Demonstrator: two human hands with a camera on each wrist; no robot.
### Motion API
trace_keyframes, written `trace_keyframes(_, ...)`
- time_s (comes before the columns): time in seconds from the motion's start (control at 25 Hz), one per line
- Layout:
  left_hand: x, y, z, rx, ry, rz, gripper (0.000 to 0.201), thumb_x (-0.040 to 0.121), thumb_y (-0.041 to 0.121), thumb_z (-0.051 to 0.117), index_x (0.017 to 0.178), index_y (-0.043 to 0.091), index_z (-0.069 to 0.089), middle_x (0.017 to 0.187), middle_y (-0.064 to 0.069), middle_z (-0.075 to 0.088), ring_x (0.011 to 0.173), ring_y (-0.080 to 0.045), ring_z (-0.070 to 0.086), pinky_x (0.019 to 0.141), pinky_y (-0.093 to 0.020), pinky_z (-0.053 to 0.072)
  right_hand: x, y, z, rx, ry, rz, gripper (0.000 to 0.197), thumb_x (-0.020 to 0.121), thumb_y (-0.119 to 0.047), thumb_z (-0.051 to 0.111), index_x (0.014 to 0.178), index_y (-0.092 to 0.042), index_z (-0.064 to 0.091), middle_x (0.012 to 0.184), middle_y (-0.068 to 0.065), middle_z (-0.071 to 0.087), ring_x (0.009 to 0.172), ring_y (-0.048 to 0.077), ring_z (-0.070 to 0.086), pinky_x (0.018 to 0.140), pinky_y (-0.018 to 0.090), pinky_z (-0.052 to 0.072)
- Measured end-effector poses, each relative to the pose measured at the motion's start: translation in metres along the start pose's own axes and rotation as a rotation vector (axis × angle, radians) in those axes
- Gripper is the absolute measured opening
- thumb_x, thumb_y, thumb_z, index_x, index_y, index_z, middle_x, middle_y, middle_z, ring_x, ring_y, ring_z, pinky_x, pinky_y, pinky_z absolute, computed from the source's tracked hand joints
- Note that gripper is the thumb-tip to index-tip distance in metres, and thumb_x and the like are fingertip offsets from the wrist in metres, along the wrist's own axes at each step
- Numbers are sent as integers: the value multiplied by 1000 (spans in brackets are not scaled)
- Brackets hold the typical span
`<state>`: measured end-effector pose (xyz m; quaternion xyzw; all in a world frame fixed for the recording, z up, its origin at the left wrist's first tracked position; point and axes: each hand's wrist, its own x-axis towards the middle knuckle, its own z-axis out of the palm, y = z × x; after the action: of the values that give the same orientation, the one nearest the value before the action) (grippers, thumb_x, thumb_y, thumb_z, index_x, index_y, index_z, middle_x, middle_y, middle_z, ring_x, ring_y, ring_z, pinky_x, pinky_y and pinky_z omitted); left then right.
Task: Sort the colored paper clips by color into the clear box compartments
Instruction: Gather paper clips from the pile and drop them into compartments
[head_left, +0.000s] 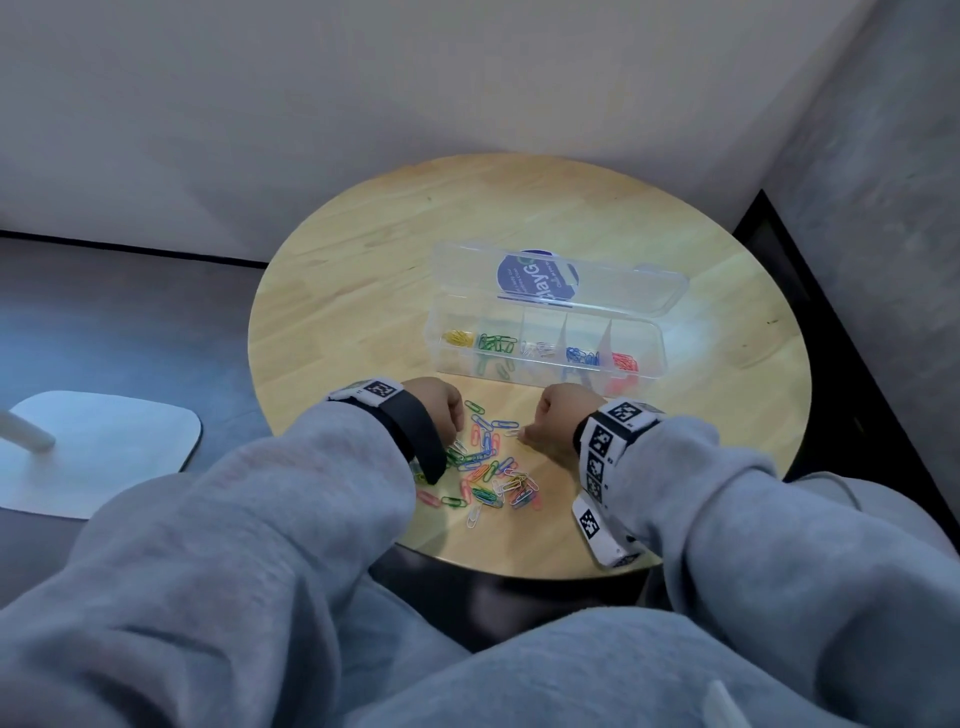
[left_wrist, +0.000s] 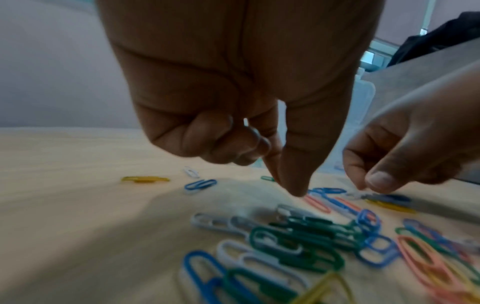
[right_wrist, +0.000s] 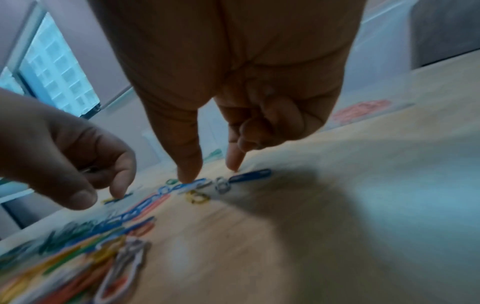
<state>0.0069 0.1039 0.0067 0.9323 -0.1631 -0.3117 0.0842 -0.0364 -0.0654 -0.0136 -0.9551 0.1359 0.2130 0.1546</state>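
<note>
A clear compartment box (head_left: 545, 372) lies open on the round table, holding yellow, green, white, blue and red clips, one color per compartment. A loose pile of mixed paper clips (head_left: 488, 467) lies in front of it, between my hands. My left hand (head_left: 456, 430) (left_wrist: 285, 185) points thumb and forefinger down at the pile's left edge, next to a green clip (left_wrist: 267, 178); its other fingers are curled. My right hand (head_left: 529, 432) (right_wrist: 211, 173) has thumb and forefinger spread, tips on the table beside a blue clip (right_wrist: 250, 175) and a white clip (right_wrist: 222, 185). Neither hand visibly holds a clip.
The box's lid (head_left: 597, 280) lies flat behind the compartments. The wooden table (head_left: 363, 291) stands in a corner, with walls behind and to the right. A white stand base (head_left: 104, 447) sits on the floor at the left. My knees are under the near edge.
</note>
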Motion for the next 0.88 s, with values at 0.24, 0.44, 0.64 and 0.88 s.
trace_keyframes(0.24,11,-1,7,95,-53,11,18,80,9,60,71,25,56,68,11,52,77,-17,52,60,-22,40,2,-7,3,-81,-2,-205,16,84,-21,64,100,-17,66,107,4,57,104,23,59,75,25,41)
trace_keyframes(0.44,16,-3,9,117,-105,3,9,79,13,62,76,22,59,85,1,62,79,-19,55,70,-26,44,2,-2,5,-39,-43,-150,7,85,-16,54,79,-18,57,95,6,67,90,24,60,76,29,48)
trace_keyframes(0.64,15,-6,10,68,-77,50,16,82,12,58,72,23,54,73,7,56,78,-16,52,57,-21,40,2,21,-10,537,-105,74,25,80,-6,51,57,-16,45,61,5,52,56,20,46,53,25,37)
trace_keyframes(0.88,16,-3,14,95,-119,54,9,82,16,64,77,21,58,79,3,60,78,-15,53,64,-23,43,-1,20,-4,901,-199,218,20,88,0,38,74,-12,45,63,11,47,48,18,41,44,21,31)
